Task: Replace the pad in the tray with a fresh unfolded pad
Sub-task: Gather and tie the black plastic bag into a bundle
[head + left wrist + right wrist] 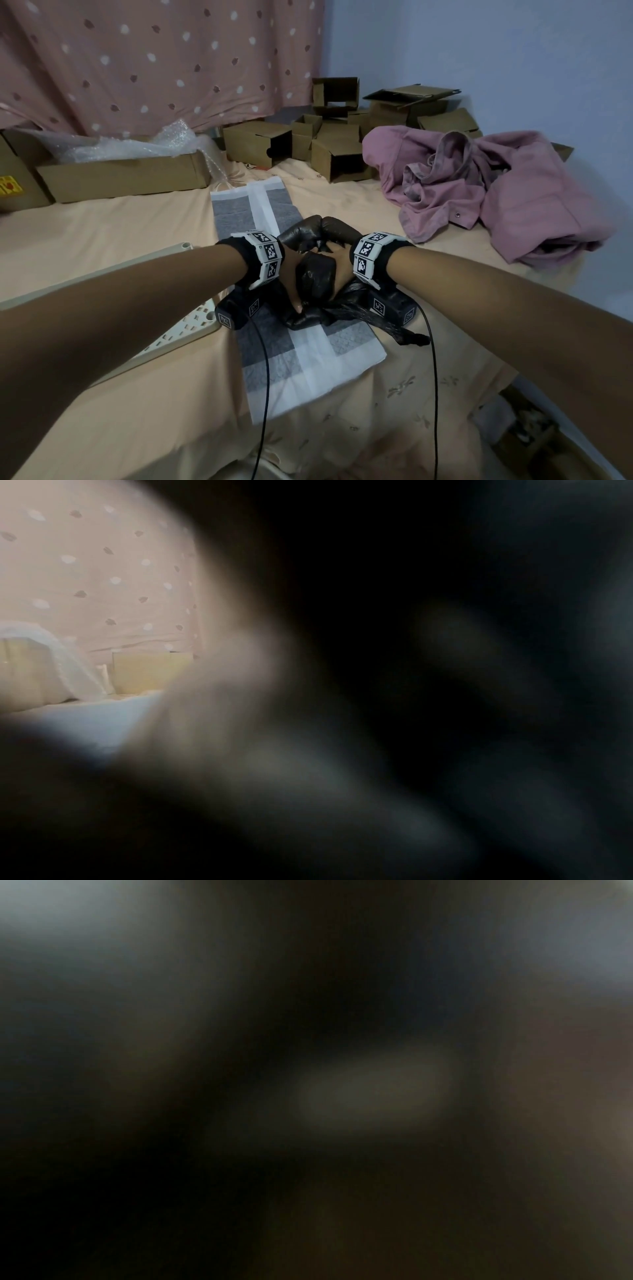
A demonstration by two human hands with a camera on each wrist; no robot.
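A folded grey and white pad (pixel 308 359) lies lengthwise on the peach bed sheet. To its left sits the cream slotted tray (pixel 178 329), partly under my left arm. Both hands meet above the middle of the pad and handle dark shiny plastic gloves (pixel 317 274). My left hand (pixel 294 270) grips a bunch of that plastic, its bare thumb pointing down. The bent fingers of my right hand (pixel 337 240) are covered in dark plastic and touch the left hand's fingers. More black plastic (pixel 404 334) trails onto the sheet. Both wrist views are dark and blurred.
Several open cardboard boxes (pixel 260 144) line the back, one holding bubble wrap (pixel 113 144). A crumpled pink garment (pixel 479 188) lies at the right. Two black cables (pixel 265 394) run toward me across the pad and sheet. The bed edge drops off at the lower right.
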